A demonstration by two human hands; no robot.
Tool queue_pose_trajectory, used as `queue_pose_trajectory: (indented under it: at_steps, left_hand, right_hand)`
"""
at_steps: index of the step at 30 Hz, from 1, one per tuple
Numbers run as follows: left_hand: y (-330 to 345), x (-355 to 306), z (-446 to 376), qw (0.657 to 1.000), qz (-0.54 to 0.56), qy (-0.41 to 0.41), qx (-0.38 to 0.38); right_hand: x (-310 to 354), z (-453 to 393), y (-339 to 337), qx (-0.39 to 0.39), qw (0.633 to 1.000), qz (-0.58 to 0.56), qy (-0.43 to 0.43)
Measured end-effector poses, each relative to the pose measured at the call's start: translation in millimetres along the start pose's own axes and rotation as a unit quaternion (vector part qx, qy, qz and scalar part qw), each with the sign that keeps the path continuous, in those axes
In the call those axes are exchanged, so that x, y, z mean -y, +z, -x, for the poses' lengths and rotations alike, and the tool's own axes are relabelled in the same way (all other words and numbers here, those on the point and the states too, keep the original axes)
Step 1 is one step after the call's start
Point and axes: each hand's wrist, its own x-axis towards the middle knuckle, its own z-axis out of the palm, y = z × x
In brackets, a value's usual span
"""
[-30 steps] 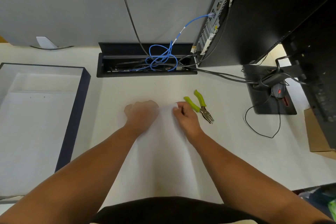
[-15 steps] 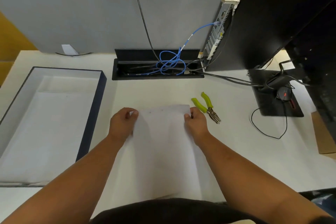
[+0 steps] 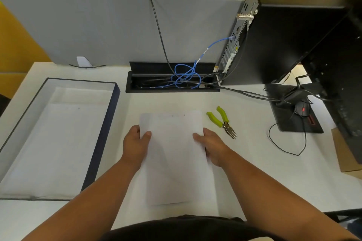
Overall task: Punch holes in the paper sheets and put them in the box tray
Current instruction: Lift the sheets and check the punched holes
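A white paper sheet (image 3: 173,154) with two small holes near its far edge is held above the desk in front of me. My left hand (image 3: 135,145) grips its left edge, thumb on top. My right hand (image 3: 212,146) grips its right edge the same way. A hole punch (image 3: 223,121) with lime-green handles lies on the desk just right of the sheet, untouched. The box tray (image 3: 101,139), dark blue outside and white inside, sits at the left and holds a white sheet (image 3: 52,143) with a hole near its far edge.
A cable trough (image 3: 172,82) with blue and black cables runs along the back of the desk. A black computer case (image 3: 284,39) stands at the back right, beside a monitor base (image 3: 293,111) with a mouse on it. A cardboard piece (image 3: 344,152) lies at the far right.
Both hands went from pressing on the sheet's far edge to gripping its two sides and lifting it. The view tilted up, showing more of the partition and wall.
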Motion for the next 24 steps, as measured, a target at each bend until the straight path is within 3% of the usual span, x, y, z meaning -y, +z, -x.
queue_pose_trajectory:
  at_steps: [3, 8, 11, 18, 24]
  left_hand:
    - [-2, -4, -3, 1.0, 0.009, -0.019, 0.004]
    - [-2, -15, 2, 0.995, 0.036, -0.051, 0.077]
    - [1, -37, 1, 0.999, 0.021, 0.022, 0.011]
    - [6, -106, 3, 0.982, 0.015, 0.145, -0.124]
    - [13, -102, 15, 0.982, 0.0, 0.148, -0.114]
  right_hand:
    - [0, -1, 4, -0.015, 0.999, 0.019, -0.025]
    - [26, 8, 4, -0.064, 0.992, 0.021, -0.111]
    - [53, 19, 8, -0.095, 0.974, 0.09, -0.185]
    - [105, 42, 28, -0.162, 0.926, 0.125, -0.318]
    - [99, 49, 26, -0.146, 0.911, 0.207, -0.326]
